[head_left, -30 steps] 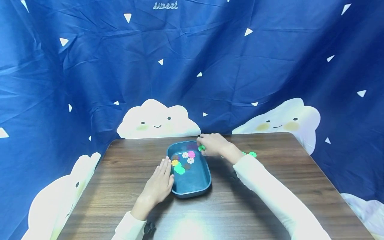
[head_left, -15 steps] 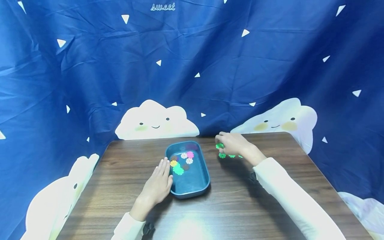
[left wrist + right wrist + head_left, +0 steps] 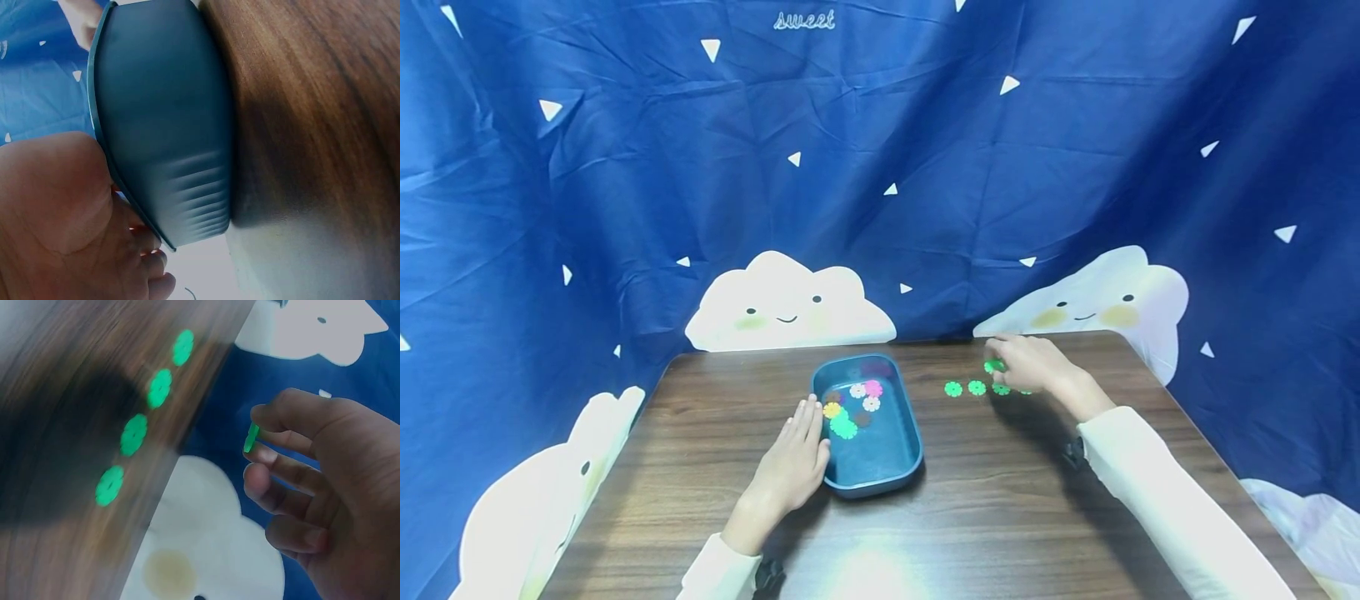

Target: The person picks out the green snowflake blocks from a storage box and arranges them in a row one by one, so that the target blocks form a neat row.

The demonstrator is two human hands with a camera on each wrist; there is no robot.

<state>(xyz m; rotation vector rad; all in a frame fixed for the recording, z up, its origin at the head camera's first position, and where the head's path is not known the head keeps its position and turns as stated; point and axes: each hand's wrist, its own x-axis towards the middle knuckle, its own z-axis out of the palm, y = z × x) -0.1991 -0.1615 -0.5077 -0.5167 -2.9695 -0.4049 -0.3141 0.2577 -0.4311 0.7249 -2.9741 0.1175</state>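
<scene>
My right hand [image 3: 1036, 365] pinches a green notched plastic disc [image 3: 251, 438] between thumb and fingertips, held above the tabletop. Under and beside that hand lies a row of several matching green discs [image 3: 110, 485], spaced apart on the wood. My left hand [image 3: 792, 458] rests with straight fingers along the left side of a dark teal tray [image 3: 872, 457]; in the left wrist view it touches the tray's rim. Inside the tray lie green discs [image 3: 843, 426], a yellow disc [image 3: 831, 410], a pink disc [image 3: 873, 389], white discs [image 3: 871, 403] and brown ones.
The wooden table [image 3: 977, 517] has its far edge just behind the tray and the row. Behind it hangs a blue curtain [image 3: 850, 208] with white clouds and triangles. A dark object [image 3: 769, 575] sits at the left wrist.
My right hand has moved from the tray's far right rim to the right, carrying the green disc over the row. More of the row shows now. The left hand stays at the tray.
</scene>
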